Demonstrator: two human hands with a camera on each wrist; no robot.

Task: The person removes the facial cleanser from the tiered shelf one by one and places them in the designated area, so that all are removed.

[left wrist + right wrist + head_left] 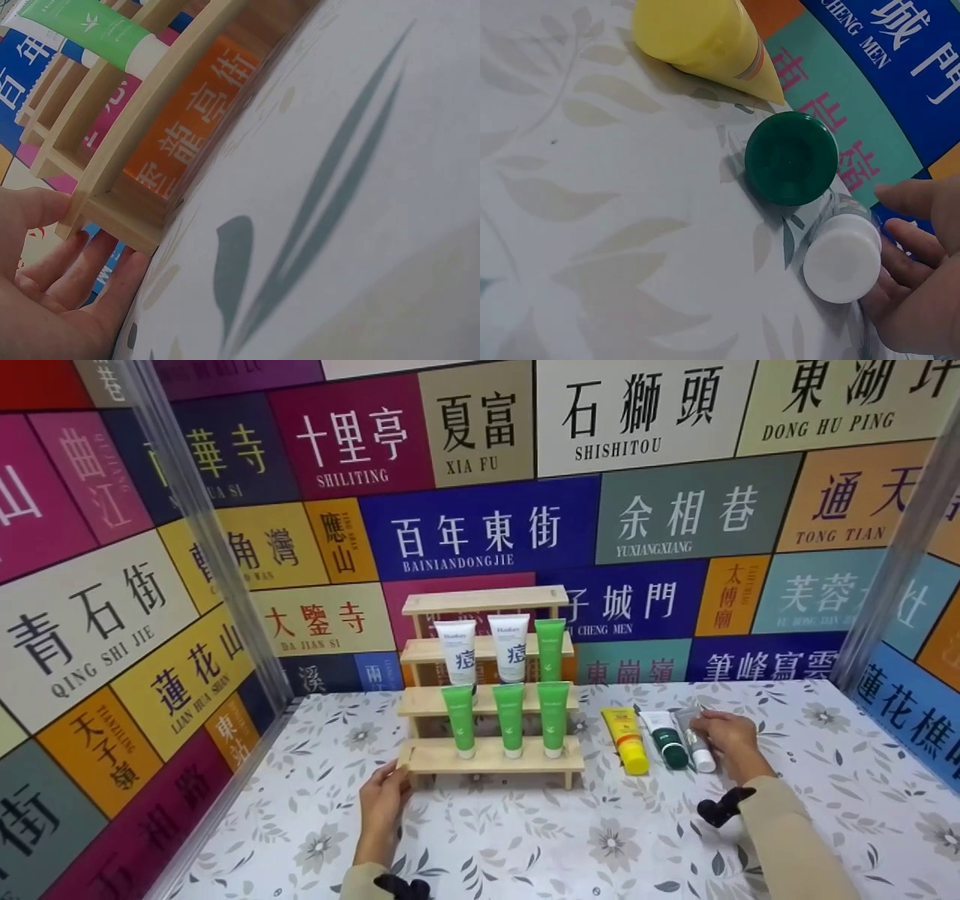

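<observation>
In the head view my left hand (384, 799) grips the left end of the lowest tier of a wooden tiered stand (495, 765). The left wrist view shows the thumb above that tier's corner and the fingers below. On the lowest tier stand green tubes with white caps (510, 720). Above them are two white tubes (508, 649) and another green tube (550, 649). My right hand (727, 742) holds a grey tube (686, 727) lying on the table, its white cap (843, 259) pointing towards me. Beside it lie a white tube with a dark green cap (666, 742) and a yellow tube (624, 739).
The table has a white cloth with a grey leaf and flower pattern (600, 840). Behind it rises a wall of coloured signs (480, 532). Clear upright posts stand at the left (225, 555) and right (892, 525) corners. The stand's top tier (487, 600) bears no tubes.
</observation>
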